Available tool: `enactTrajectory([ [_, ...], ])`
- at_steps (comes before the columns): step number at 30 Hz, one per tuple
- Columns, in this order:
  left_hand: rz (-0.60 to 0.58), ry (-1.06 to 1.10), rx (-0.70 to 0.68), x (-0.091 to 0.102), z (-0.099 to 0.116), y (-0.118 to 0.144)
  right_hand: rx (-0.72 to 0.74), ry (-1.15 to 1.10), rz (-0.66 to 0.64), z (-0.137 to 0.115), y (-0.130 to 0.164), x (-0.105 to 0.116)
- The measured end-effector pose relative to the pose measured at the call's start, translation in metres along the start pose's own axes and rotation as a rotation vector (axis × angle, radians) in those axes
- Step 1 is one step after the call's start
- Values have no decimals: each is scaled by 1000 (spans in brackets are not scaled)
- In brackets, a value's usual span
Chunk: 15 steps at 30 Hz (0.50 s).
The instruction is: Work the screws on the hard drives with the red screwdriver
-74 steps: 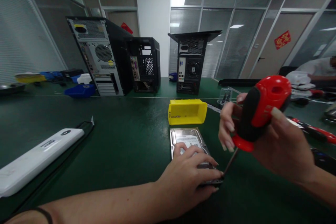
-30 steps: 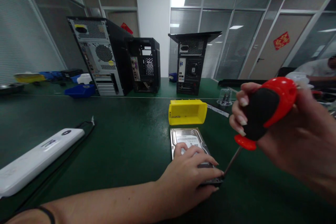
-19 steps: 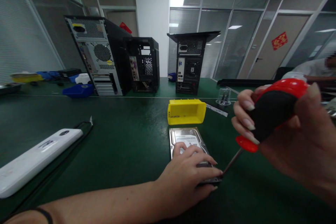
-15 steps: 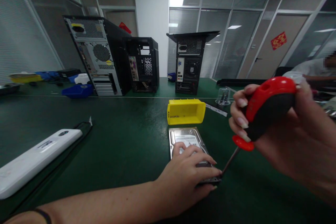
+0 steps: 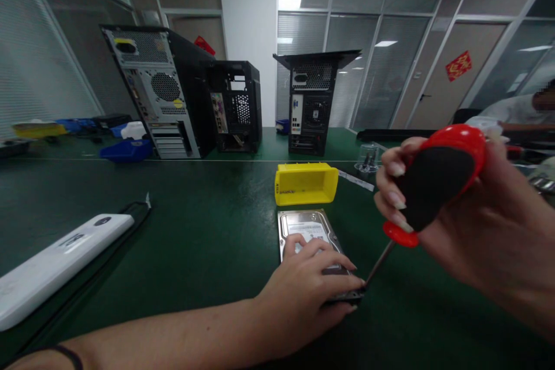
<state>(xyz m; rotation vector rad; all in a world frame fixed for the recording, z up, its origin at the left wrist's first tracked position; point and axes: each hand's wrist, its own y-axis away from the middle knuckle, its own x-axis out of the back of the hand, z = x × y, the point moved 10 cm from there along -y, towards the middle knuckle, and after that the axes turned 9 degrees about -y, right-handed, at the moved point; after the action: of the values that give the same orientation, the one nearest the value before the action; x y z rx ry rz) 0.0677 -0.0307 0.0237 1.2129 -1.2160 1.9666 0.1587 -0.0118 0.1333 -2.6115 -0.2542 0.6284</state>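
A silver hard drive (image 5: pixel 307 221) lies on the green table, its label partly covered by my left hand (image 5: pixel 310 283). The fingers of that hand reach across the drive's top while the thumb is at its near right end, gripping it against the table. My right hand (image 5: pixel 437 208) is wrapped round the fat handle of a red and black screwdriver (image 5: pixel 444 176). Tilted down to the left, its thin metal shaft meets the drive's near right corner, by my left fingertips. The tip itself is too small to make out.
Just beyond the drive stands a yellow bin (image 5: pixel 306 185), with a clear cup (image 5: pixel 367 159) to its right. Several computer cases (image 5: pixel 310 110) line the back. A white power strip (image 5: pixel 65 266) lies at left. Another person (image 5: pixel 515 110) sits at far right.
The screwdriver handle has turned in my right hand, so more of its black side faces me. My left hand and the hard drive stay in place.
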Motion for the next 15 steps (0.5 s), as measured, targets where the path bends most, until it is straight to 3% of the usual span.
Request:
enactTrajectory([
  [6, -14, -18, 1, -1, 0, 0, -13, -50, -24, 4, 0, -3],
  [12, -22, -31, 15, -1, 0, -1, -52, 45, -130, 8, 4, -11],
  [15, -27, -45, 8, -1, 1, -1, -32, 45, -73, 5, 4, -5],
])
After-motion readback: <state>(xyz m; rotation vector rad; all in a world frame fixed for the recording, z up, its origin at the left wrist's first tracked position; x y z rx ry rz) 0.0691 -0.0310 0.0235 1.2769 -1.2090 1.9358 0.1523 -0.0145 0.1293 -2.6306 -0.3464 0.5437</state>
